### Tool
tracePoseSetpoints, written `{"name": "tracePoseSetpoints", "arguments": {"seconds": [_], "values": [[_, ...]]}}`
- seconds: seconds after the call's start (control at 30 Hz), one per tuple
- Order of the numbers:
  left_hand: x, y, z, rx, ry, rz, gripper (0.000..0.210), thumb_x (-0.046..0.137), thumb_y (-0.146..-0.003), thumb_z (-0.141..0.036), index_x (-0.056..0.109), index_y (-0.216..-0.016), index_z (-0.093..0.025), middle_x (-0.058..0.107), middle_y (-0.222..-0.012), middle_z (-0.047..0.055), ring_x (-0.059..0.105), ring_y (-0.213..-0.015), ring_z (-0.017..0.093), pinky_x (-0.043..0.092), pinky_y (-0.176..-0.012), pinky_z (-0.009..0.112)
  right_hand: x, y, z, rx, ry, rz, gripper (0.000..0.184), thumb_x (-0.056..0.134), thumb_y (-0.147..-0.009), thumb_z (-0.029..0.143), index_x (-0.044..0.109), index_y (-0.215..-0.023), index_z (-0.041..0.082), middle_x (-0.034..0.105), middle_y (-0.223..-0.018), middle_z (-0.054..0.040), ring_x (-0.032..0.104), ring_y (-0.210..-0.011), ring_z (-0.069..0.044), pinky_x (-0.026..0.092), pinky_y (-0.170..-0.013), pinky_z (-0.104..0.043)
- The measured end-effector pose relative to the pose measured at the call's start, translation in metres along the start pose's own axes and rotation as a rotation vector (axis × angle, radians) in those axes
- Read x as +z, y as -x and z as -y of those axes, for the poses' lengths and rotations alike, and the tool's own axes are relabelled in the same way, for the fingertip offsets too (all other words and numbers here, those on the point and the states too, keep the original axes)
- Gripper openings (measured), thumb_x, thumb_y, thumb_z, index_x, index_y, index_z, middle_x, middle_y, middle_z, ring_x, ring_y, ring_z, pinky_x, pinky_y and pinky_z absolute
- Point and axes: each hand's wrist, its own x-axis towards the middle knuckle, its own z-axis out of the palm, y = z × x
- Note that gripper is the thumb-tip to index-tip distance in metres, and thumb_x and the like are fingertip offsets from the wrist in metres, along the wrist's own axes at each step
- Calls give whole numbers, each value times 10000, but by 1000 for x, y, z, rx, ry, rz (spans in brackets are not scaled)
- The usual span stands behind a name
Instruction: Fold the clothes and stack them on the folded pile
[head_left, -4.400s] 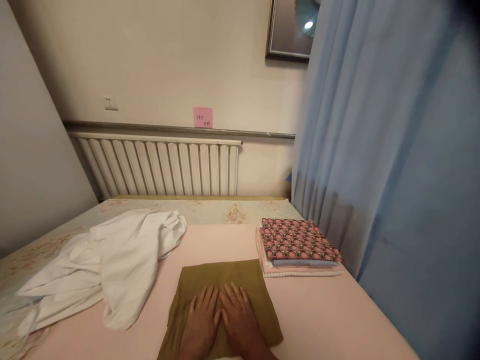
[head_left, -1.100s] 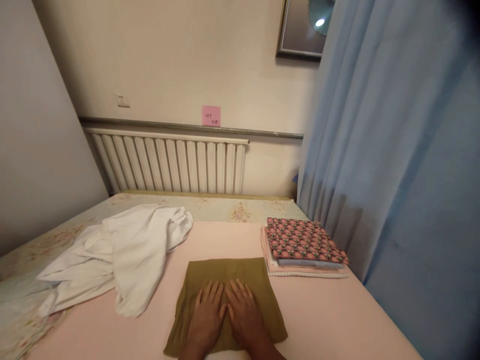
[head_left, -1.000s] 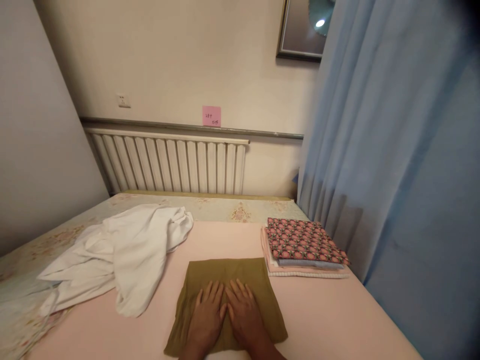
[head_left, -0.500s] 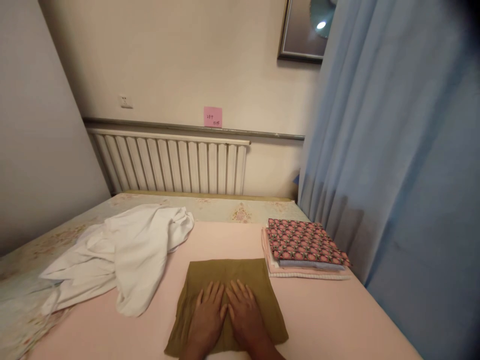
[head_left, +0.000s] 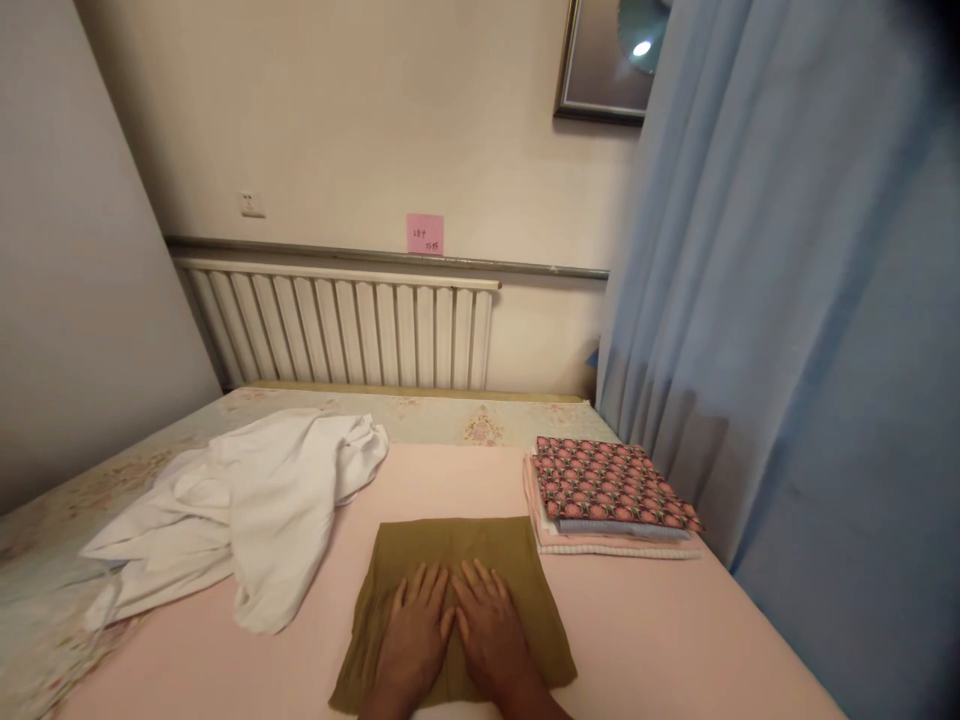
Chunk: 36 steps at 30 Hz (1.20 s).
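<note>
Lying flat on the pink sheet (head_left: 637,620), olive cloth (head_left: 465,540) is touched by left hand (head_left: 412,640) and right hand (head_left: 491,635) | fingers (head_left: 430,584) held flat, slightly spread, nothing gripped | judged light, soft, limp; best lifted by its far corners | flanked by crumpled white cloth (head_left: 281,510), left; folded fabric stack (head_left: 615,487), right

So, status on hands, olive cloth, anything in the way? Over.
Left hand and right hand palm-down on olive cloth. Cloth mostly flat, rippled left. White heap left, folded stack close at right, neither on it.
</note>
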Motion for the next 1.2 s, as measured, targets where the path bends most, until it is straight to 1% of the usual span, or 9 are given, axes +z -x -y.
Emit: {"name": "tracePoseSetpoints", "arguments": {"seconds": [0.2,0.33,0.5,0.67,0.9,1.2], "values": [[2,0,1,-2,2,-5,534,336,-928,-333,402,-1444,-212,387,-1518,52,293,-1416,268,240,-1142,516,-5,-2,3,-7,49,12,424,456,-971,339,467,-1394,317,454,-1469,-1,352,-1385,-223,271,-1144,-437],[2,0,1,-5,4,-12,536,348,-928,-338,398,-1445,-208,388,-1518,57,297,-1415,263,242,-1143,508,-7,-1,4,-5,72,14,425,443,-973,332,457,-1398,322,443,-1476,7,352,-1385,-220,285,-1138,-446],[3,0,1,-10,15,-13,533,354,-927,-337,402,-1443,-211,389,-1518,54,298,-1414,263,235,-1146,511,-10,-1,5,-33,83,19,447,455,-958,285,454,-1405,302,443,-1476,-9,352,-1385,-228,278,-1140,-448],[2,0,1,-3,18,-17,534,354,-924,-335,411,-1439,-206,397,-1513,55,298,-1413,268,235,-1145,516,-11,-3,7,-4,74,40,434,455,-954,276,478,-1387,296,460,-1464,-7,362,-1379,-232,281,-1138,-447],[-5,1,-3,-13,11,7,536,349,-922,-323,407,-1441,-202,395,-1513,58,300,-1412,271,237,-1144,518,-9,-1,6,-20,109,17,445,453,-959,271,453,-1402,310,448,-1473,-3,340,-1390,-211,275,-1140,-432],[5,1,2,4,-8,-30,524,358,-926,-327,413,-1438,-226,408,-1507,56,307,-1410,269,241,-1142,511,-3,-1,3,-10,82,13,436,470,-962,314,467,-1398,297,470,-1456,-28,359,-1380,-225,282,-1137,-450]]}}
